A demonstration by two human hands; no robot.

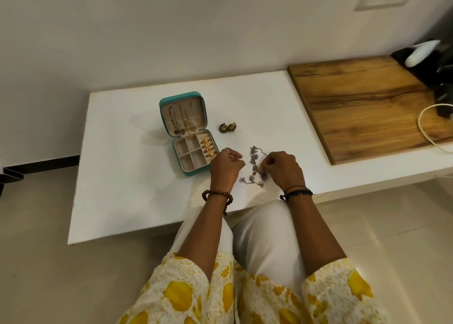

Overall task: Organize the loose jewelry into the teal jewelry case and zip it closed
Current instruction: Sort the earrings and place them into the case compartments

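Observation:
The teal jewelry case lies open on the white table. Thin chains hang in its lid, and several gold rings fill the right slot of its base. A pair of flower earrings lies to the right of the case. A silver necklace with blue stones is spread on the table between my hands. My left hand pinches one thin end of its chain beside the case. My right hand pinches the chain's other part over the stones.
A wooden board covers the table's right side, with dark devices and a white cable at its far end. The wall stands right behind the table. My knees in white trousers press against the table's front edge.

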